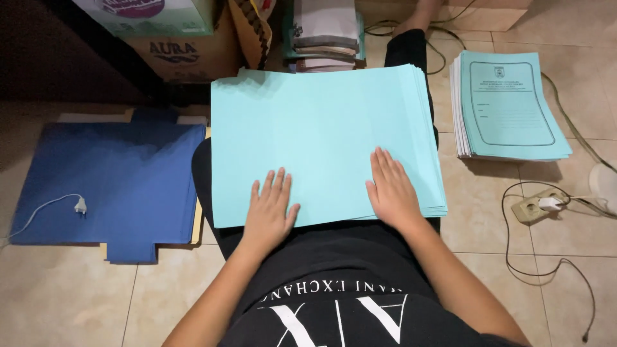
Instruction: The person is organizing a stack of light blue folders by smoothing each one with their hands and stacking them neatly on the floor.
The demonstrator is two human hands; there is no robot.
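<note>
I see both hands flat, palms down, on a stack of plain light-blue paper sheets (321, 138) lying across the person's lap. Left hand (268, 212) rests near the stack's near edge, fingers spread a little, thumb out; right hand (391, 191) lies further right, fingers straight and close together. Hands are apart from each other, neither one is gripping anything, just pressing on the top sheet. Stack's right edge shows many sheet edges fanned slightly; how deep the pile goes I can't tell. Its far edge runs into shadow under the clutter.

Left of the lap on the tiled floor (64, 295): dark blue folders (109, 180) laid flat, bottom layers hidden, a cream sheet edge peeking out underneath. A white cable with plug (80, 205) lies on them, its other end cut off at the frame edge.

Right: a pile of printed light-blue booklets (508, 106), cover text too small to make out. Near it a power strip (532, 207) with a white plug in it and a dark cord (546, 270) looping off. Top: cardboard boxes (186, 54) and a stack of books (324, 32), both cropped.
</note>
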